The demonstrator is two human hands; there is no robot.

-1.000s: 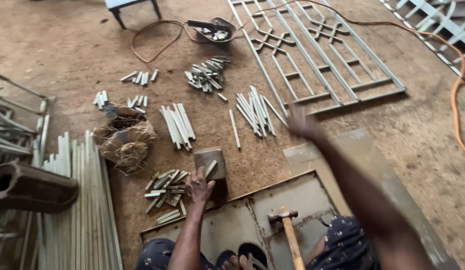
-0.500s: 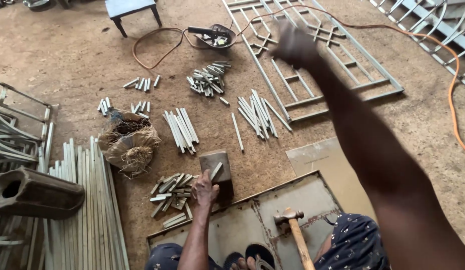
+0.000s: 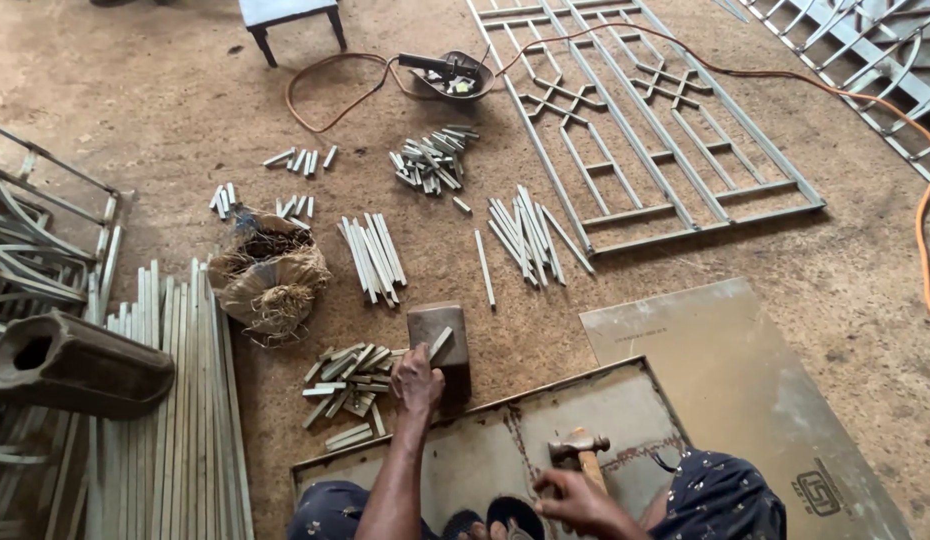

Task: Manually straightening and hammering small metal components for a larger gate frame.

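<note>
My left hand rests on the left edge of a dark metal block on the floor, pinching a short flat metal piece that lies slanted across the block's top. Lower down, my right hand curls around the lower end of the wooden handle of a hammer. The hammer's head lies on a rusty metal plate in front of my knees. A pile of short cut metal pieces lies just left of my left hand.
Bundles of cut strips dot the dirt floor. Long strips lie at left beside a curved dark channel. A fibre sack, a welded grille frame, an orange cable, a bowl holding a power tool and a board surround me.
My right arm, stretched far out over the grille frame before, has drawn back down to the hammer handle. My left hand has stayed on the block.
</note>
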